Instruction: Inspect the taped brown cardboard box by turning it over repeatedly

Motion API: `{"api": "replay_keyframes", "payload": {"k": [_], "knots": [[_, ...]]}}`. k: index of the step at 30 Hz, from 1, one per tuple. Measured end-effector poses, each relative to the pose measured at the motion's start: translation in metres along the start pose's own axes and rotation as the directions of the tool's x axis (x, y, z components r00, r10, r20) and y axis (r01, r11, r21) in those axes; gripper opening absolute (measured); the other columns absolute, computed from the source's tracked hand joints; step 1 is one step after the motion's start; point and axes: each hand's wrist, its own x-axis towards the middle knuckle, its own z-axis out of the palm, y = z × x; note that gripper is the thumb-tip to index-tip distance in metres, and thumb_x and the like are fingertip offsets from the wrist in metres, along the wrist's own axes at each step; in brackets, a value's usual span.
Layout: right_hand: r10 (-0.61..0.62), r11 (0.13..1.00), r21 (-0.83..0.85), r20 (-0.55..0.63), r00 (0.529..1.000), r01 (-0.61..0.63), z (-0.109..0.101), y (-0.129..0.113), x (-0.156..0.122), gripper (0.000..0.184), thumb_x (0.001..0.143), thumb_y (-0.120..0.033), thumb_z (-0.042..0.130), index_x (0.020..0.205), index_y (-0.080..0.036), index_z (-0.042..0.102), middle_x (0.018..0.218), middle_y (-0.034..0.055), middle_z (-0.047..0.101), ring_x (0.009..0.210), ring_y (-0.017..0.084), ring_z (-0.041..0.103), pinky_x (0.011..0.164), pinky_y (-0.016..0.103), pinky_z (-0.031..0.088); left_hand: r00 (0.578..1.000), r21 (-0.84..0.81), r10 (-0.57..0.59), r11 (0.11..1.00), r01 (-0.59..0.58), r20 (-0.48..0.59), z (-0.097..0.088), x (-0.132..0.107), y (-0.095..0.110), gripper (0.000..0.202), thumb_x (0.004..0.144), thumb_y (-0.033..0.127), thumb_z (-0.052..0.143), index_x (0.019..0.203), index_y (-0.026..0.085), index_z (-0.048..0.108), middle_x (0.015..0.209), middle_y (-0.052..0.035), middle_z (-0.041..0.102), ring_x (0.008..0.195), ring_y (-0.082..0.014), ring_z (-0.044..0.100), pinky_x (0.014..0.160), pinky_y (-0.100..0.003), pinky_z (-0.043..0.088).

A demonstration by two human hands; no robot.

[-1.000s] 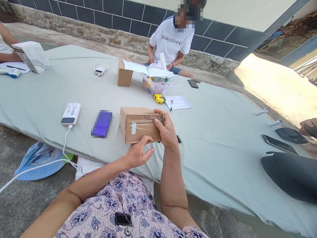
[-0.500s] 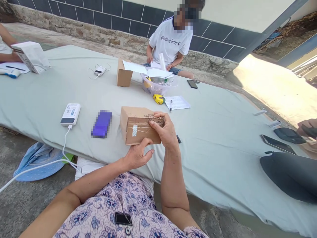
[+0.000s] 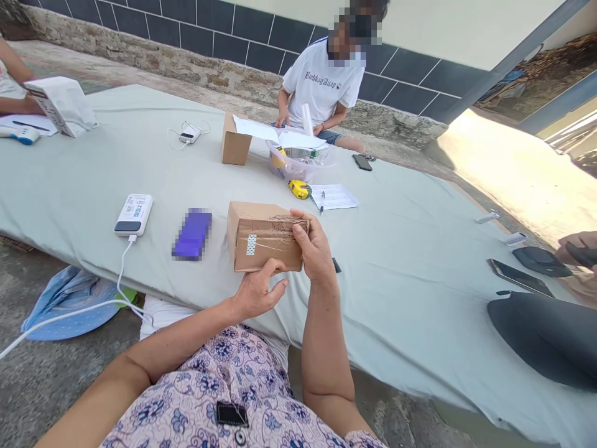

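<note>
A brown cardboard box (image 3: 261,239), wrapped in clear tape with a small white patch on its near face, rests on the grey-green sheet (image 3: 396,267) in front of me. My right hand (image 3: 314,246) is closed over the box's right end, thumb on the top edge. My left hand (image 3: 259,289) touches the box's lower near edge with its fingers curled. A blurred purple flat object (image 3: 192,233) lies just left of the box.
A white power bank (image 3: 134,214) with its cable lies at the left. Farther back sit another cardboard box (image 3: 234,144), a clear bowl (image 3: 298,158), a yellow tape measure (image 3: 299,188) and a paper sheet with pen (image 3: 333,196). A person in white sits opposite; phones lie at the right.
My right thumb has shifted slightly along the box's top edge. The box and my left hand have hardly moved.
</note>
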Motion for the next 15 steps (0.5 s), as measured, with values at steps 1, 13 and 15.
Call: {"api": "replay_keyframes", "payload": {"k": [1, 13, 15], "knots": [[0.004, 0.999, 0.037, 0.04, 0.999, -0.005, -0.003, 0.004, -0.001, 0.053, 0.089, -0.058, 0.059, 0.132, -0.027, 0.055, 0.133, 0.0041, 0.064, 0.121, 0.02, 0.06, 0.11, 0.038, 0.048, 1.0, -0.018, 0.0, 1.0, -0.001, -0.01, 0.0, 0.0, 0.0, 0.017, 0.09, 0.031, 0.056, 0.105, 0.025, 0.053, 0.103, -0.0031, 0.072, 0.106, -0.0189, 0.072, 0.096, -0.032, 0.056], [-0.055, 0.988, 0.148, 0.052, 0.997, 0.047, -0.002, 0.025, 0.0, 0.069, 0.089, -0.068, 0.054, 0.144, -0.027, 0.049, 0.146, 0.006, 0.058, 0.134, 0.021, 0.057, 0.115, 0.039, 0.046, 0.998, -0.052, -0.051, 0.997, 0.049, -0.038, -0.004, 0.004, 0.001, 0.013, 0.089, 0.031, 0.055, 0.1, 0.024, 0.053, 0.094, -0.0002, 0.069, 0.1, -0.0161, 0.071, 0.098, -0.031, 0.056], [-0.062, 0.99, 0.123, -0.018, 0.998, 0.064, -0.008, 0.037, 0.004, 0.07, 0.091, -0.074, 0.044, 0.14, -0.024, 0.054, 0.145, 0.0082, 0.059, 0.135, 0.022, 0.056, 0.114, 0.041, 0.046, 0.999, -0.045, -0.041, 0.998, 0.04, -0.036, -0.005, 0.005, 0.0, 0.013, 0.089, 0.031, 0.055, 0.101, 0.025, 0.054, 0.095, -0.0005, 0.07, 0.1, -0.0164, 0.071, 0.096, -0.03, 0.056]]}}
